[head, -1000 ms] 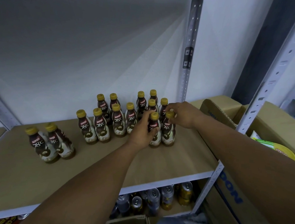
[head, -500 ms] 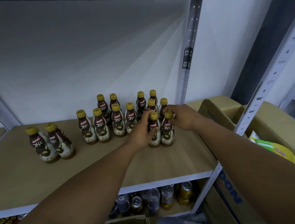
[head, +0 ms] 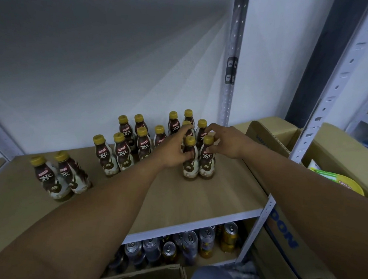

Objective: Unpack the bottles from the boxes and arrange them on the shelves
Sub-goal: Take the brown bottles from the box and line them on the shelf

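Observation:
Several brown coffee bottles with yellow caps stand on the wooden shelf (head: 197, 199). Two front bottles stand side by side at the right of the group: one (head: 190, 160) with my left hand (head: 174, 148) wrapped around its neck, the other (head: 207, 159) with my right hand (head: 225, 141) pinching it just below the cap. Both rest on the shelf. More bottles (head: 123, 151) stand in rows behind and to the left. A separate pair of bottles (head: 59, 178) stands at the far left.
An open cardboard box (head: 284, 238) stands to the right, beyond the white upright post (head: 319, 115). A yellow-green packet (head: 337, 179) lies in it. Drink cans (head: 191, 245) fill the lower shelf. Another box edge (head: 143, 274) shows at the bottom.
Both hands stay on the two front bottles. The right hand has slid from the cap top to below the cap; the bottles have barely moved.

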`<state>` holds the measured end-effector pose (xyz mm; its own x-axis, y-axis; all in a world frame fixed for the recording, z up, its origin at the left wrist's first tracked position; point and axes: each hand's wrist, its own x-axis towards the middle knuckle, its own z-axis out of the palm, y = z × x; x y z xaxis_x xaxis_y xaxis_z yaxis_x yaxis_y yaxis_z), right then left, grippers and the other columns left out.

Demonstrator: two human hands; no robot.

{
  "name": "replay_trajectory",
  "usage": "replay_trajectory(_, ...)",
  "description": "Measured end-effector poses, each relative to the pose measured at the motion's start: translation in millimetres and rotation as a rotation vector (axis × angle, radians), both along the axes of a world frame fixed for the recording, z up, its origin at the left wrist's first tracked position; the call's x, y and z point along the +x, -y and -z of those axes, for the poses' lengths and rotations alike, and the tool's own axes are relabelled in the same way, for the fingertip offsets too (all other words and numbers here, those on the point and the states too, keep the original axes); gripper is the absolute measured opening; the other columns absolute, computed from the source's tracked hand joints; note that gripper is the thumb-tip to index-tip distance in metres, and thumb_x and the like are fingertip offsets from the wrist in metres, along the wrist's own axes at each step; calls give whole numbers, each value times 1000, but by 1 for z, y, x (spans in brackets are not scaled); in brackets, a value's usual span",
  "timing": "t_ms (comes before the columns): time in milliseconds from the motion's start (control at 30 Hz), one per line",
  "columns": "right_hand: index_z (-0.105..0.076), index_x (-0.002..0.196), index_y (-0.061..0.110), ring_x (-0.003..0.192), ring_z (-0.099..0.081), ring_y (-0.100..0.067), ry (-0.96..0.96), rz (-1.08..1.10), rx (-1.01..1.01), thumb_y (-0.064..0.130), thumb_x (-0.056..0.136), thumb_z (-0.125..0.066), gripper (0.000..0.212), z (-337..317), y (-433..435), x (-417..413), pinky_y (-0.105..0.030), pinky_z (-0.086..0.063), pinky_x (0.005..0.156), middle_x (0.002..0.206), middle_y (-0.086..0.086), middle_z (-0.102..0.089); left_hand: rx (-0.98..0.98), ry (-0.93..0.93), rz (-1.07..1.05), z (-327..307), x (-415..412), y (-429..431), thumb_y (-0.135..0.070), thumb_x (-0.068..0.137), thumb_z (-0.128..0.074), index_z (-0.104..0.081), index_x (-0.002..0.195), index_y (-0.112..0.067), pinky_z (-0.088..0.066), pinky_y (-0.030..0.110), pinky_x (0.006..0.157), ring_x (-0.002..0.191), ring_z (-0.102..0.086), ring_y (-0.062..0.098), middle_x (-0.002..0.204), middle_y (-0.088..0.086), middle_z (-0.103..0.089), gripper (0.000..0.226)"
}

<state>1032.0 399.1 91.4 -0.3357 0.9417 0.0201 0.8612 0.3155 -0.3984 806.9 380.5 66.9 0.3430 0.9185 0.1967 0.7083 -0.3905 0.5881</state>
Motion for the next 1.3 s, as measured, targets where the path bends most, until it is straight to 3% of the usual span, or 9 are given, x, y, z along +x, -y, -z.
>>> replay_trajectory(133,-49,128,32,98,-63,-27,19,19,14,41,83,-79,55,2,-1,-4,-45,-55,87,111,-7,-66,17,-171,60,-10,2,-1,-16,92,-71,-42,145,-29,-51,33,80,92,-63,22,119,6,-64,62)
replay_trajectory(267,-50,125,32,95,-63,-27,21,28,54,35,85,-78,49,7,-3,-3,-46,-56,86,108,-6,-67,67,-141,34,0,6,-1,-18,92,-70,-47,140,-26,-46,30,72,79,-57,17,113,5,-66,54)
replay_trajectory(500,-48,129,36,91,-64,-27,13,16,84,30,88,-72,47,15,-4,0,-47,-57,83,110,-6,-67,125,-101,0,10,11,1,-22,93,-70,-44,143,-24,-50,34,78,85,-57,17,119,7,-65,57)
replay_trajectory(767,-46,130,40,91,-64,-27,9,27,84,32,89,-70,48,16,-5,-1,-48,-57,82,110,-6,-67,147,-111,-57,16,15,2,-26,93,-71,-41,145,-24,-51,43,92,112,-59,30,129,12,-61,60)
replay_trajectory(1067,-46,135,37,89,-65,-27,-10,26,85,28,91,-70,50,17,-6,0,-48,-57,83,111,-7,-67,149,-103,-60,21,14,-1,-27,94,-69,-39,148,-25,-44,31,83,100,-61,30,131,10,-60,62)
replay_trajectory(1300,-45,136,37,86,-66,-25,-21,26,98,27,91,-69,51,20,-7,1,-47,-57,83,111,-7,-69,143,-63,-26,21,13,2,-23,95,-69,-40,150,-24,-41,27,80,85,-53,15,132,8,-60,62)
